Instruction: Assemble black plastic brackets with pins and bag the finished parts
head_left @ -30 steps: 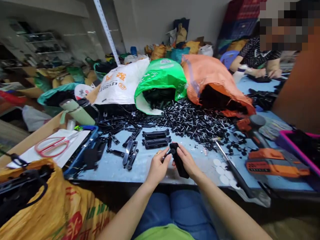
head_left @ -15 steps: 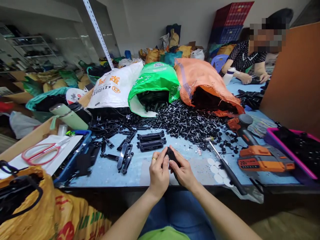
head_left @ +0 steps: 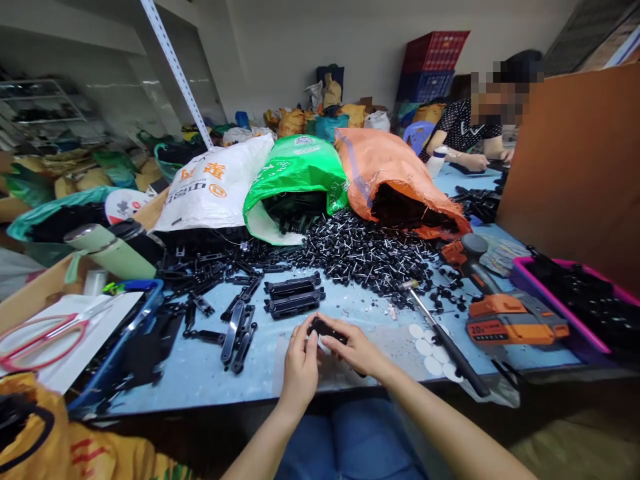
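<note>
Both hands meet above the front edge of the blue table [head_left: 200, 373], around a black part [head_left: 324, 328]. My left hand [head_left: 301, 360] has its fingers wrapped on the part's left side. My right hand [head_left: 353, 345] grips it from the right, fingers over the top. Much of the part is hidden by the fingers. Just beyond the hands lie two long black assemblies [head_left: 295, 303] side by side. More black pieces [head_left: 233, 333] lie to the left. A heap of small black parts with metal pins [head_left: 370, 250] spreads behind.
A hammer [head_left: 445, 337] and an orange cordless drill [head_left: 515, 320] lie at right, by a pink-rimmed bin [head_left: 605, 340]. White, green and orange sacks [head_left: 395, 160] stand behind. Red scissors [head_left: 45, 337] lie left. A person [head_left: 465, 133] works at back right.
The camera view has turned, so the table contents appear shifted left and the hands sit slightly lower. The black part is tilted differently, and my right fingers now reach over its top.
</note>
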Demonstrator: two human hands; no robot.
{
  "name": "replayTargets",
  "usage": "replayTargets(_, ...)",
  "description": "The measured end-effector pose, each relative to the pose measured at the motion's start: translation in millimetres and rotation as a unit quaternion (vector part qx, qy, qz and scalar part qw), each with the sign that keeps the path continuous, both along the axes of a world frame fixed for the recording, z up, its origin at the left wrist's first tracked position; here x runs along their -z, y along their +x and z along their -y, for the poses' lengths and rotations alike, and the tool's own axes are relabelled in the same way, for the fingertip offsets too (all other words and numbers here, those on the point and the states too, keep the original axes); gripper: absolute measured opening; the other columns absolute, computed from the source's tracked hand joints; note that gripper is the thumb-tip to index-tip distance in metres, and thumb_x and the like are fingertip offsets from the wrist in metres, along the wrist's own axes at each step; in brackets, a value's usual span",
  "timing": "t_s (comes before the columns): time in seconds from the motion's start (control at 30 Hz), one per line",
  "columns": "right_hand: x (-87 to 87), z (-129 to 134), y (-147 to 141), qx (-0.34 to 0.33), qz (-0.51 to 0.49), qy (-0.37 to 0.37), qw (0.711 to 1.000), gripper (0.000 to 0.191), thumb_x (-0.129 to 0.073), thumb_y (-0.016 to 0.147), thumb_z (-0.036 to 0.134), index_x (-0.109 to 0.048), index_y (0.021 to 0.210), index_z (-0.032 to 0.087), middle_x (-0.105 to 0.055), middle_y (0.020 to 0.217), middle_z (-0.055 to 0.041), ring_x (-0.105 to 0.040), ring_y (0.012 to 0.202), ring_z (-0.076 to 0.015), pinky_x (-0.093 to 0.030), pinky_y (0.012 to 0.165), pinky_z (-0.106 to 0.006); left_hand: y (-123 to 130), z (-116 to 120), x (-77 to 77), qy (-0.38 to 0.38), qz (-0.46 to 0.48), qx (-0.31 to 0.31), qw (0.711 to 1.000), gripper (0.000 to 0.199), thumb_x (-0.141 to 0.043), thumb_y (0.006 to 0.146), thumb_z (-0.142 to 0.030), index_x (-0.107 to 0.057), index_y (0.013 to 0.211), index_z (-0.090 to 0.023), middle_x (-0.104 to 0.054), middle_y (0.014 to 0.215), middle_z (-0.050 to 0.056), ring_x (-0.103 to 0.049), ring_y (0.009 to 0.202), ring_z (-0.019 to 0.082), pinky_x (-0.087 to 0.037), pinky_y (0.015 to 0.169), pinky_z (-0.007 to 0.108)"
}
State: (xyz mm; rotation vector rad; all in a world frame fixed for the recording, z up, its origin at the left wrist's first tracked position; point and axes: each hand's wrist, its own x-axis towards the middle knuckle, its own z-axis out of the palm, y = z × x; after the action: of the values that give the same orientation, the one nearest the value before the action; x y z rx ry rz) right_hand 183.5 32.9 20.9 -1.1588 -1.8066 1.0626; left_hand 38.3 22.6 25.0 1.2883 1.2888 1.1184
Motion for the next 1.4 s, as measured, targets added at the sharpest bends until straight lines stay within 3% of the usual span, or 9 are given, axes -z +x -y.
replayTargets(0.13, -3.9, -43.2, 37.2, 0.064, 0.096, 0.057, 0.992, 0.042, -0.046, 0.087, 0.043, -0.051, 0.125, 0.025, -0.063, 0.101, -0.0058, -0.057, 0.090, -0.0178, -0.044, 0.085, -0.035, -5.7, 2.6, 30.5, -0.113, 0.124, -0.091, 0.982, 0.055, -0.053, 0.078, -0.047, -0.036, 0.123, -0.019, -0.055, 0.091, 0.005, -0.061, 0.070, 0.016, -0.050, 0.067, 0.032)
replayTargets(0.3, -27.9, -144.9, 115.6, 0.362, 0.150, 0.071, 0.917, 0.044, -0.035, 0.090, 0.046, -0.051, 0.122, 0.020, -0.060, 0.112, -0.0100, -0.055, 0.101, -0.0214, -0.042, 0.088, -0.036, -22.9, 9.1, 54.7, -0.102, 0.014, -0.075, 0.992, 0.060, -0.053, 0.077, -0.049, -0.036, 0.125, -0.017, -0.057, 0.084, 0.004, -0.060, 0.078, 0.018, -0.048, 0.073, 0.031)
replayTargets(0.5, -62.3, -251.8, 170.7, 0.505, 0.224, -0.066, 0.831, 0.065, -0.054, 0.079, 0.048, -0.039, 0.124, 0.004, -0.057, 0.107, -0.0249, -0.054, 0.103, -0.0308, -0.039, 0.087, -0.044, -33.9, 17.3, 42.2, -0.042, -0.180, -0.024, 0.983, 0.053, -0.044, 0.084, -0.046, -0.039, 0.127, -0.016, -0.057, 0.102, 0.013, -0.059, 0.093, 0.025, -0.048, 0.077, 0.039)
replayTargets(0.63, -67.1, -270.0, 174.7, 0.495, 0.214, -0.106, 0.835, 0.072, -0.058, 0.072, 0.043, -0.038, 0.118, -0.008, -0.053, 0.108, -0.0284, -0.057, 0.097, -0.0238, -0.039, 0.083, -0.035, -25.5, 7.7, 23.4, 0.172, -0.422, 0.053, 0.889, 0.047, -0.047, 0.084, -0.031, -0.040, 0.130, -0.023, -0.042, 0.132, 0.014, -0.034, 0.124, 0.033, -0.033, 0.096, 0.053)
replayTargets(0.77, -67.8, -243.6, 174.2, 0.475, 0.226, -0.069, 0.848, 0.053, -0.049, 0.077, 0.038, -0.046, 0.112, -0.002, -0.056, 0.107, -0.0189, -0.057, 0.091, -0.0174, -0.040, 0.078, -0.026, -10.1, -12.6, 10.9, 0.232, -0.511, 0.242, 0.792, 0.042, -0.048, 0.083, -0.015, -0.047, 0.124, -0.023, -0.060, 0.110, 0.009, -0.052, 0.104, 0.027, -0.040, 0.089, 0.046)
replayTargets(0.87, -62.1, -189.8, 167.1, 0.429, 0.251, -0.020, 0.867, 0.034, -0.056, 0.075, 0.030, -0.052, 0.103, 0.011, -0.062, 0.094, -0.0079, -0.057, 0.083, -0.0172, -0.042, 0.073, -0.025, -10.3, -21.8, 9.0, 0.219, -0.547, 0.259, 0.765, 0.035, -0.045, 0.085, -0.014, -0.051, 0.119, -0.018, -0.063, 0.090, 0.008, -0.058, 0.084, 0.023, -0.044, 0.074, 0.037)
replayTargets(1.03, -38.9, -55.7, 131.0, 0.051, 0.324, -0.003, 0.945, 0.033, -0.047, 0.085, 0.042, -0.046, 0.108, 0.019, -0.061, 0.074, -0.0001, -0.054, 0.058, -0.0134, -0.039, 0.056, -0.024, -23.8, -24.3, 13.6, 0.205, -0.538, 0.266, 0.773, 0.030, -0.045, 0.087, -0.019, -0.052, 0.115, -0.019, -0.061, 0.096, 0.008, -0.055, 0.091, 0.024, -0.042, 0.077, 0.036)
replayTargets(1.17, -13.2, 18.0, 96.1, -0.123, 0.442, 0.087, 0.884, 0.036, -0.035, 0.090, 0.051, -0.053, 0.092, 0.020, -0.060, 0.084, -0.0051, -0.056, 0.070, -0.0168, -0.037, 0.062, -0.027, -15.2, -27.1, 12.8, 0.194, -0.459, 0.305, 0.811, 0.036, -0.037, 0.089, -0.022, -0.044, 0.125, -0.020, -0.055, 0.114, 0.009, -0.049, 0.105, 0.022, -0.039, 0.088, 0.035)
replayTargets(1.4, 5.9, 32.5, 71.6, -0.080, 0.525, 0.121, 0.839, 0.038, -0.031, 0.091, 0.050, -0.053, 0.093, 0.020, -0.058, 0.085, -0.0053, -0.056, 0.074, -0.0178, -0.034, 0.060, -0.026, 4.7, -22.0, 6.6, 0.191, -0.449, 0.311, 0.816, 0.063, -0.057, 0.067, -0.064, -0.049, 0.111, -0.018, -0.057, 0.102, 0.010, -0.051, 0.097, 0.029, -0.040, 0.083, 0.040)
